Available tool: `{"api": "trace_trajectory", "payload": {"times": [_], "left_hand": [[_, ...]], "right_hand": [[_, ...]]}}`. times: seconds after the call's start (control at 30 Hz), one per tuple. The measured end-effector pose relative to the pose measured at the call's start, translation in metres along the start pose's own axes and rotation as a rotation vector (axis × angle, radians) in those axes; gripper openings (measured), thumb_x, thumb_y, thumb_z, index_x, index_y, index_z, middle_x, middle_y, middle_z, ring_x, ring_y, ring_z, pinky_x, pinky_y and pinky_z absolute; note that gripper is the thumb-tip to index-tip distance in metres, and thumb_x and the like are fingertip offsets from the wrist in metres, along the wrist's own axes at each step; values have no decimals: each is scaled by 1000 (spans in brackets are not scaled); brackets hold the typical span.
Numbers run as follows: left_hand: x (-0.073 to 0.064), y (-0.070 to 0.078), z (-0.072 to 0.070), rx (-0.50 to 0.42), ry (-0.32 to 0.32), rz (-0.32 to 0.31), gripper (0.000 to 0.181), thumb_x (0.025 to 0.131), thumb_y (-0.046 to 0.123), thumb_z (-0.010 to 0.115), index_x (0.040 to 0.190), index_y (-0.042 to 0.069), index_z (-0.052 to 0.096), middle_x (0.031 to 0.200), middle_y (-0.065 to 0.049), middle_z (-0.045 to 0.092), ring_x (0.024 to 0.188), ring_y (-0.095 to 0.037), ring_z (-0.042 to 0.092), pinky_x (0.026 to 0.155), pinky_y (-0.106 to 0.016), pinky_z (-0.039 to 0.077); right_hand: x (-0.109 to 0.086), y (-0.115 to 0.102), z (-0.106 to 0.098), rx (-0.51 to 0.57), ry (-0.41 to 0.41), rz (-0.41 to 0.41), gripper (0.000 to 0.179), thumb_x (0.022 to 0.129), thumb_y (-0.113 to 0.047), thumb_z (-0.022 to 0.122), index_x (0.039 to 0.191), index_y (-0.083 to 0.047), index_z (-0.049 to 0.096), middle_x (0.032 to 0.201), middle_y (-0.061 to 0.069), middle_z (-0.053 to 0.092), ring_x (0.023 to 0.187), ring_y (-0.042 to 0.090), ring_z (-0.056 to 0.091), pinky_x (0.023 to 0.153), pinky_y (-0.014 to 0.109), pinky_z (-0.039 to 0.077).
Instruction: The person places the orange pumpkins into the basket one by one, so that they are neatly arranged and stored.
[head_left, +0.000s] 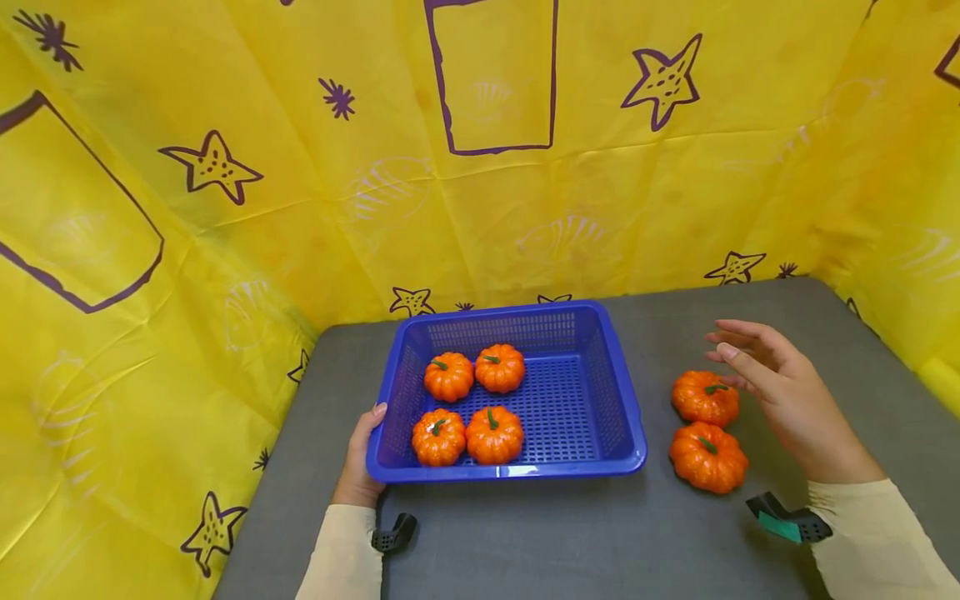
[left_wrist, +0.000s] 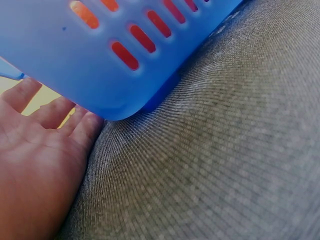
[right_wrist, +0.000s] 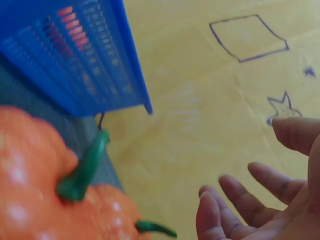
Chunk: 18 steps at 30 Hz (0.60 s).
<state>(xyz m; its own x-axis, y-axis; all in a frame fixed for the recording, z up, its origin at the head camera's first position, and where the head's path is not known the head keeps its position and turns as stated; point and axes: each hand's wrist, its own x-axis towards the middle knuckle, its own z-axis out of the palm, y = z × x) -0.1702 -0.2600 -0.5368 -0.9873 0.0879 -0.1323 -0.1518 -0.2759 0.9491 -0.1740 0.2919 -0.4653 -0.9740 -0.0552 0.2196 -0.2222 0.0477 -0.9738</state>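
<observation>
A: Quick q: what was the L hand point(head_left: 362, 462) doing?
B: Gripping the blue basket point(head_left: 558, 408): thumb over the rim nearest it, other fingers on the outside of the wall, per the L wrist cam.
A: And the R hand point(head_left: 783, 400)?
B: Raised, palm turned in toward the basket, fingers apart and loosely bent.
A: Pumpkins, pls?
B: Six orange ones w/ green stems point(right_wrist: 82, 170). Four were in the basket, in its half nearest the L hand: a back pair point(head_left: 476, 372), farther from that hand's wrist, and a front pair point(head_left: 457, 436), just right of the L hand.
A: The other two?
B: Outside the basket, on the grey worktop point(head_left: 585, 542), just left of the R hand and touching each other. The first pumpkin point(head_left: 705, 398) was by the R fingertips, the second pumpkin point(head_left: 708, 457) nearer the R wrist. Couldn't tell from the head cam if a fingertip brushed the first; R wrist cam showed a gap btwn fingers and pumpkins.
A: Basket's position?
B: On the worktop, btwn the two hands.
A: Anything else, asap?
B: Yellow cloth point(head_left: 480, 225) w/ purple starfish, beyond both hands. Pale sleeves point(head_left: 341, 554) on both arms, black band point(head_left: 395, 533) at the L wrist.
</observation>
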Motion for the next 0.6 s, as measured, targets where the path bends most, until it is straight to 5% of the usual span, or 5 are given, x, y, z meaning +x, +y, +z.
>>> {"api": "trace_trajectory", "payload": {"times": [0.13,0.6], "left_hand": [[0,0,0,-2,-4,1,73,107,48,40,162,1,32,134,-6,65,114,-19,65,98,-37,54],[0,0,0,-8,-6,18,69,107,46,41,160,2,36,133,-6,65,113,-19,66,97,-37,55]], "right_hand": [[0,6,-10,49,17,-17,38,112,-5,59,149,-12,60,134,-2,69,115,12,66,86,20,54],[1,41,-40,-108,28,80,32,112,-11,61,141,-24,64,126,-16,71,112,4,64,84,18,54]]}}
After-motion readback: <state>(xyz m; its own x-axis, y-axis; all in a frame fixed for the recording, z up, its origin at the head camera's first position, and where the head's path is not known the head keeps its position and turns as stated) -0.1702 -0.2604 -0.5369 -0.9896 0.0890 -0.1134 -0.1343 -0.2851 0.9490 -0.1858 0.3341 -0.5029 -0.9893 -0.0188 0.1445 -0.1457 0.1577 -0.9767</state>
